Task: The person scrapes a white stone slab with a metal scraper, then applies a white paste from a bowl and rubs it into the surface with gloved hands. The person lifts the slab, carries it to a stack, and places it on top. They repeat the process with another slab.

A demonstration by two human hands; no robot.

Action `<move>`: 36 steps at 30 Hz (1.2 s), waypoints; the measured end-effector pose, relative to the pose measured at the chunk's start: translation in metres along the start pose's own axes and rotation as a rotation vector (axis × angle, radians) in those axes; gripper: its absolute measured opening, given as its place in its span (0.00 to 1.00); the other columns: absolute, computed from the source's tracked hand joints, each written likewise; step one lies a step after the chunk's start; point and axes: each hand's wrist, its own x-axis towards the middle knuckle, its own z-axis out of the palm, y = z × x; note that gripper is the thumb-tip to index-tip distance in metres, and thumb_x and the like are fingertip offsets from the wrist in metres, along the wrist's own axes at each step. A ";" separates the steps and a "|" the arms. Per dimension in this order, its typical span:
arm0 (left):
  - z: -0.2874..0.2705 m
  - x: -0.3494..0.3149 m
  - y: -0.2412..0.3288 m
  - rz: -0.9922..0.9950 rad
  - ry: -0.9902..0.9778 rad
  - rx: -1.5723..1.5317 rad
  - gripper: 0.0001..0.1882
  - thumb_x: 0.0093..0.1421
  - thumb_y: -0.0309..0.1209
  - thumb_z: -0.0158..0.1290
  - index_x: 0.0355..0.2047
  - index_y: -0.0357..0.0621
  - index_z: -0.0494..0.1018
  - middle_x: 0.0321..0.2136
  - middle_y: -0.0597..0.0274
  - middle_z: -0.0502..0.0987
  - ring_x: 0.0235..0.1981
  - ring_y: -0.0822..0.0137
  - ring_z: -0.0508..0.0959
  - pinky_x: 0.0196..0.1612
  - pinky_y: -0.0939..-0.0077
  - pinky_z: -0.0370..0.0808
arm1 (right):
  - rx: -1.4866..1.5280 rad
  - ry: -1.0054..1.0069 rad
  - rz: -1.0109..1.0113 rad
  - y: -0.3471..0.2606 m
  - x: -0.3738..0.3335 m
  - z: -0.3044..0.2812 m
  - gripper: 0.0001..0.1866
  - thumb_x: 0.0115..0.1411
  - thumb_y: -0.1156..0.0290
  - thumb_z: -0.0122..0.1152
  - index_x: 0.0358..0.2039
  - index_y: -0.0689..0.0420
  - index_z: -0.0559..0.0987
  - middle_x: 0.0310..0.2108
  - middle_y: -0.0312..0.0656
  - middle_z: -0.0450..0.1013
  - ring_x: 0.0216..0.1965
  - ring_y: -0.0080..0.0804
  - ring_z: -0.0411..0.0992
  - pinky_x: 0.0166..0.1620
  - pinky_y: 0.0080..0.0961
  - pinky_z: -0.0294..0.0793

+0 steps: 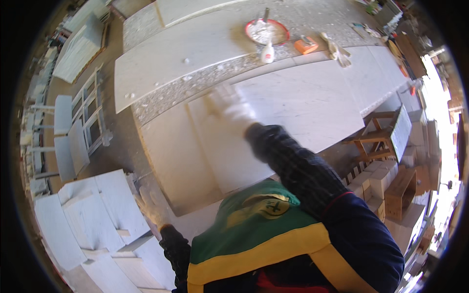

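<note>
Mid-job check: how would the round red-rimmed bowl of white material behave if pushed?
The bowl would probably slide rather than roll, since it sits upright. Its lumpy white material might shift or spill. The greyish tool jutting above the rim could swing.

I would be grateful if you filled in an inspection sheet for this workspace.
Surface: speckled workbench, littered with white lumps.
Job's things: pale panels, lying flat.
Clutter: red-rimmed bowl, white bottle, orange block, loose gloves.
Hands: right hand gloved, over the panels, contact unclear; left hand low beside the workbench; both blurred, grip unclear.
Cables: nothing seen.
Surroundings: white boards at lower left; open wooden box at right.
</note>
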 end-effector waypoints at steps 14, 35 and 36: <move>-0.032 0.040 0.057 0.138 -0.028 -0.180 0.31 0.77 0.49 0.39 0.69 0.39 0.64 0.70 0.36 0.61 0.69 0.37 0.62 0.72 0.51 0.58 | 0.158 -0.188 -0.081 -0.015 -0.187 -0.076 0.41 0.73 0.41 0.44 0.77 0.52 0.54 0.79 0.47 0.47 0.80 0.41 0.41 0.79 0.42 0.34; -0.068 -0.101 0.178 0.165 0.093 -0.183 0.23 0.76 0.43 0.44 0.56 0.37 0.77 0.65 0.40 0.70 0.67 0.43 0.66 0.70 0.56 0.62 | 0.301 0.649 1.146 0.272 -0.415 -0.091 0.21 0.68 0.63 0.62 0.59 0.53 0.81 0.56 0.48 0.79 0.58 0.47 0.75 0.62 0.35 0.72; -0.073 -0.103 0.189 0.153 0.072 -0.220 0.23 0.76 0.42 0.44 0.54 0.36 0.79 0.64 0.41 0.72 0.67 0.44 0.67 0.69 0.57 0.63 | 0.176 0.671 1.059 0.267 -0.405 -0.098 0.20 0.66 0.64 0.63 0.58 0.53 0.82 0.53 0.47 0.80 0.56 0.46 0.76 0.61 0.36 0.73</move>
